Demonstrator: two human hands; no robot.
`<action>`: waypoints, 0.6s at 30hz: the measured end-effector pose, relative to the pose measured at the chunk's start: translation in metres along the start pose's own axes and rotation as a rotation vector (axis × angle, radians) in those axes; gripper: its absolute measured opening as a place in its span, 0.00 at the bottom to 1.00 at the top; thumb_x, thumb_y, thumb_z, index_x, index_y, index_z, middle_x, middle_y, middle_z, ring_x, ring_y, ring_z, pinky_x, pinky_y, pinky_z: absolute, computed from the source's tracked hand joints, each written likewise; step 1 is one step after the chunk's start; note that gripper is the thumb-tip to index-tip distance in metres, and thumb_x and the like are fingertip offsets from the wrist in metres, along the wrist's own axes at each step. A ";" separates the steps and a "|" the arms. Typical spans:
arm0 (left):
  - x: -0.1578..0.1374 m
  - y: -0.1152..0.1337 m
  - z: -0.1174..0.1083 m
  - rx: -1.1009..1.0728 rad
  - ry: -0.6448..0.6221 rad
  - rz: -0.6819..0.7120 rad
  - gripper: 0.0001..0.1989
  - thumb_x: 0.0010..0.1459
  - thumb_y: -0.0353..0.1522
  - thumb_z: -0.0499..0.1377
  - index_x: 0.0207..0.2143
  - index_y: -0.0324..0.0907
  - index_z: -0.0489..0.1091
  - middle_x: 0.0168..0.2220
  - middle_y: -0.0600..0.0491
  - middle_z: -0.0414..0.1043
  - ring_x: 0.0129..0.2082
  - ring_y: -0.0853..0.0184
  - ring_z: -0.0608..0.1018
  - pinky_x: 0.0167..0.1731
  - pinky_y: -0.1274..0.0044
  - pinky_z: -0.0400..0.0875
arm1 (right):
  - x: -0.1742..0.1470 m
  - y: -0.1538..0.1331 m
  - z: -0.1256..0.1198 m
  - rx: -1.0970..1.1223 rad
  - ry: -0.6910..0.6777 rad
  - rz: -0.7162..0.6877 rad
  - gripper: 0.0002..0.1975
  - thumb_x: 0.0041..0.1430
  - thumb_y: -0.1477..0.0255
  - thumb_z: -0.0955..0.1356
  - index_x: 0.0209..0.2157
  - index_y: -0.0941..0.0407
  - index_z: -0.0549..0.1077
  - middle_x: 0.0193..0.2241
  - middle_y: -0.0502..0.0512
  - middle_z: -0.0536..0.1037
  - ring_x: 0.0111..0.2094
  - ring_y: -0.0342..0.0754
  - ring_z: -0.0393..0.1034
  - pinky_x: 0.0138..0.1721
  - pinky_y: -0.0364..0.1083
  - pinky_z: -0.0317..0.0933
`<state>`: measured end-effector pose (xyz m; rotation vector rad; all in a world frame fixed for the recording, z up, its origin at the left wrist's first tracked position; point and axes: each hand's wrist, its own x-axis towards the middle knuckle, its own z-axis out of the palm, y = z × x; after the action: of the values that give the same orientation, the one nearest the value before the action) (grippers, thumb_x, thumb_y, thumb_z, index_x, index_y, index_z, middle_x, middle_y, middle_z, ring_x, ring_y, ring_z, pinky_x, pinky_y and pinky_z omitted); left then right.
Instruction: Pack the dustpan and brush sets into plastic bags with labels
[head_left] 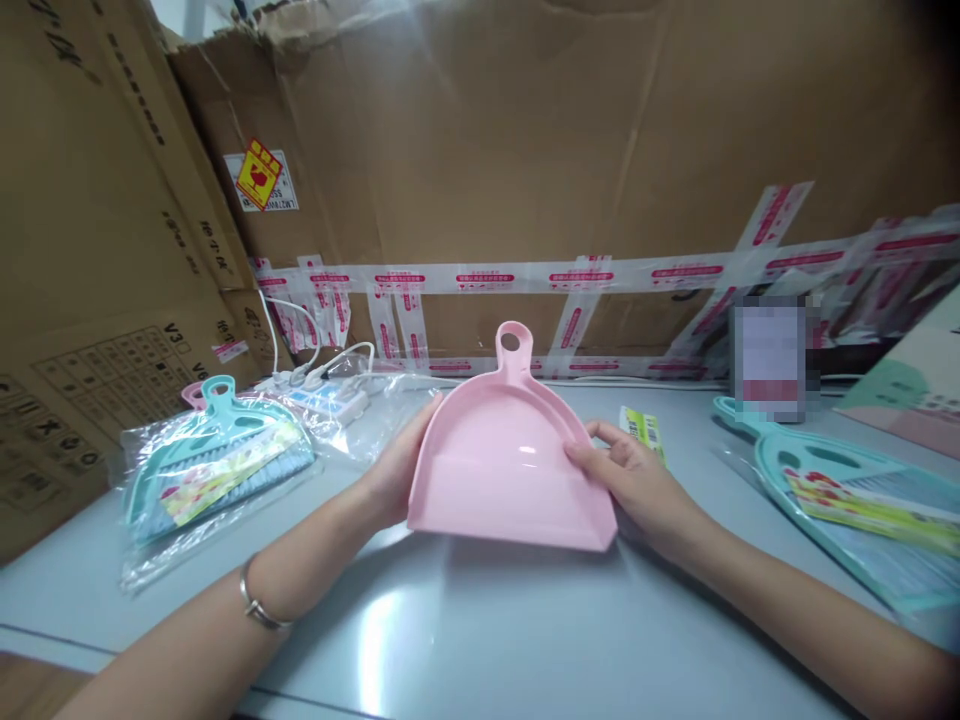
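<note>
At far left, a tall cardboard box (97, 250) is standing by the table (480, 630), whose near edge is running across the lower left. A plastic-wrapped teal dustpan set (221, 470) is lying beside the box, and a white power strip (334, 405) is resting farther back. The left hand (397, 465) is gripping the left edge of a pink dustpan (499, 460), which is tilting handle-up at the middle, its straight lip facing the near side. Open room is spreading from that lip toward the viewer, while cardboard is walling the back. The right hand (630, 475) is pinching the dustpan's right edge. Behind it, a yellow-green card (643, 430) is lying; a second teal set (847, 500) is bounding the right side.
</note>
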<state>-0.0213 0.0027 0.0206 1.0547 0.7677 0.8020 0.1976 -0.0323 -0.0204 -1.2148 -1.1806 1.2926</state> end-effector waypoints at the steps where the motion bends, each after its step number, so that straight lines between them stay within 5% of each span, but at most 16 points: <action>1: 0.000 -0.001 -0.001 0.017 -0.027 -0.010 0.25 0.53 0.51 0.50 0.40 0.41 0.72 0.33 0.47 0.76 0.34 0.57 0.77 0.34 0.68 0.71 | 0.002 0.003 -0.001 -0.006 0.036 -0.026 0.21 0.45 0.54 0.71 0.29 0.53 0.61 0.18 0.46 0.74 0.19 0.43 0.68 0.20 0.41 0.58; 4: 0.001 -0.001 -0.007 0.073 -0.041 0.064 0.28 0.52 0.54 0.50 0.43 0.43 0.72 0.35 0.47 0.76 0.35 0.58 0.77 0.34 0.69 0.71 | 0.006 0.009 -0.003 -0.043 0.079 -0.089 0.21 0.46 0.54 0.70 0.29 0.53 0.60 0.16 0.44 0.71 0.17 0.42 0.64 0.18 0.40 0.55; 8: 0.003 -0.002 -0.017 0.315 0.016 0.219 0.21 0.51 0.44 0.59 0.46 0.46 0.70 0.38 0.50 0.75 0.37 0.61 0.75 0.33 0.74 0.69 | 0.004 0.009 0.001 -0.101 0.058 -0.128 0.20 0.47 0.54 0.69 0.30 0.52 0.59 0.15 0.43 0.69 0.16 0.41 0.61 0.18 0.39 0.51; 12: 0.008 -0.001 -0.026 0.392 0.234 0.327 0.14 0.45 0.36 0.62 0.36 0.42 0.73 0.29 0.54 0.73 0.28 0.67 0.73 0.27 0.77 0.64 | 0.003 0.001 -0.002 -0.249 0.095 -0.297 0.19 0.56 0.51 0.61 0.31 0.53 0.64 0.16 0.45 0.67 0.19 0.42 0.61 0.22 0.42 0.56; 15: 0.013 0.008 -0.035 0.248 0.492 0.511 0.13 0.42 0.35 0.62 0.33 0.40 0.72 0.27 0.55 0.71 0.26 0.68 0.71 0.26 0.78 0.63 | 0.006 0.002 -0.012 -0.641 0.141 -0.503 0.16 0.58 0.56 0.61 0.39 0.54 0.68 0.32 0.55 0.76 0.36 0.49 0.70 0.37 0.48 0.63; 18: 0.015 0.016 -0.042 0.138 0.598 0.687 0.14 0.42 0.34 0.62 0.34 0.40 0.71 0.30 0.55 0.70 0.29 0.69 0.70 0.29 0.79 0.63 | 0.011 0.010 -0.020 -1.057 0.023 -0.640 0.23 0.55 0.63 0.65 0.51 0.56 0.66 0.53 0.63 0.68 0.54 0.57 0.61 0.52 0.56 0.56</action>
<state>-0.0523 0.0386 0.0206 1.2332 0.9768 1.7223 0.2168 -0.0210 -0.0319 -1.3375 -2.1173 0.1104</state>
